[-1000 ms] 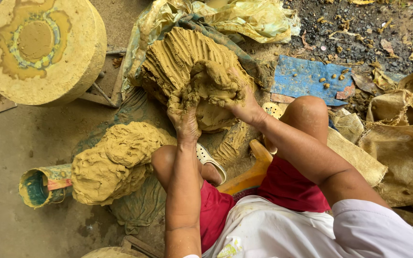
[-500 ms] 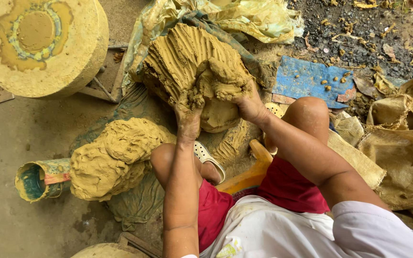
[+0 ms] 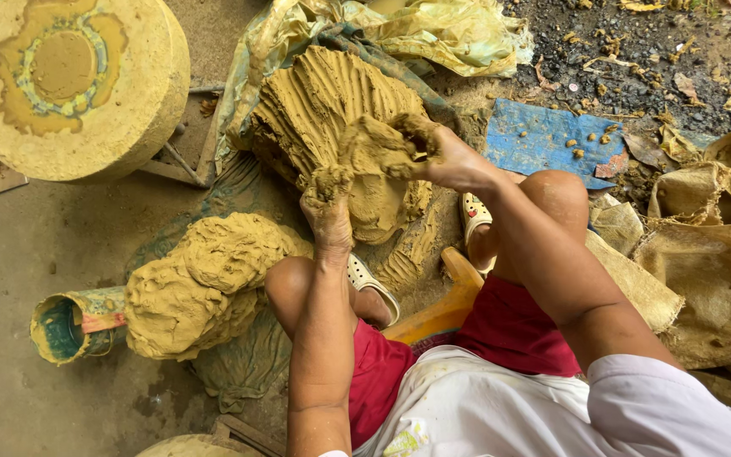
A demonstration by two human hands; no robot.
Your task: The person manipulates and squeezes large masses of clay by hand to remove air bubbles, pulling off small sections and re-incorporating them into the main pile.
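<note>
A big mound of yellow-brown clay (image 3: 323, 101), scored with finger grooves, lies on plastic sheeting in front of my knees. My left hand (image 3: 328, 211) is coated in clay and digs into the mound's near side. My right hand (image 3: 443, 156) grips a torn-off lump of clay (image 3: 374, 148) against the mound's front. A second, lumpy heap of clay (image 3: 200, 283) rests to the left of my left knee.
A thick round clay-smeared wheel (image 3: 69, 85) stands at the upper left. A small green-lined cup (image 3: 65, 326) lies on its side by the second heap. Burlap sacks (image 3: 704, 254) are piled on the right, a blue sheet (image 3: 543, 140) beyond my right knee.
Both hands have pulled a lump loose from the mound's front and lifted it slightly. The view has shifted a little.
</note>
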